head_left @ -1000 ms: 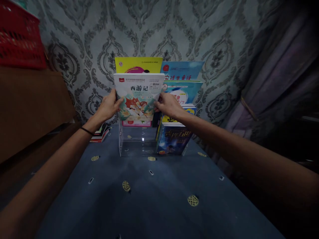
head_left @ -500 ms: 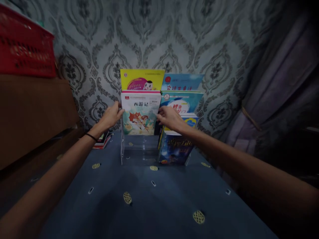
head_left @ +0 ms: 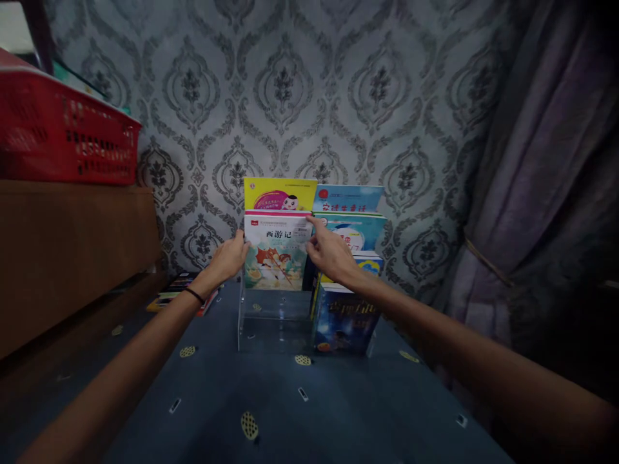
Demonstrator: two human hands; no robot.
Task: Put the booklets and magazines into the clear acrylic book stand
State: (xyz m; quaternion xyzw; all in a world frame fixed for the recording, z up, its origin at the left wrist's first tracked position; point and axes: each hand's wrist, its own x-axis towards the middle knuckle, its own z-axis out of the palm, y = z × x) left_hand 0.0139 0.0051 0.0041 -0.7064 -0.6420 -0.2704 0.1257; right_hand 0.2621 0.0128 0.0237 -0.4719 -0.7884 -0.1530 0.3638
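Observation:
A picture book (head_left: 276, 258) with a white and green cover stands in the left middle step of a clear acrylic book rack (head_left: 278, 335). My left hand (head_left: 229, 256) is closed on its left edge, fingers partly hidden behind. At the right edge, my right hand (head_left: 333, 251) grips the book with its thumb, the index finger stretched to the top corner. Behind it rises a yellow book (head_left: 271, 192). To the right stand a light blue book (head_left: 355, 198), a teal book (head_left: 372, 229) and, lowest in front, a dark blue book (head_left: 344, 322).
Several books (head_left: 176, 293) lie flat behind my left wrist. A red basket (head_left: 104, 138) sits on a brown cabinet (head_left: 72, 258) at the left. A tied curtain (head_left: 483, 212) hangs at the right. Dark blue patterned cloth (head_left: 338, 419) covers the surface under the rack.
The camera view has tilted up, so everything sits lower in the picture. My right index finger has moved up to the book's top corner. The left hand stays at the left edge.

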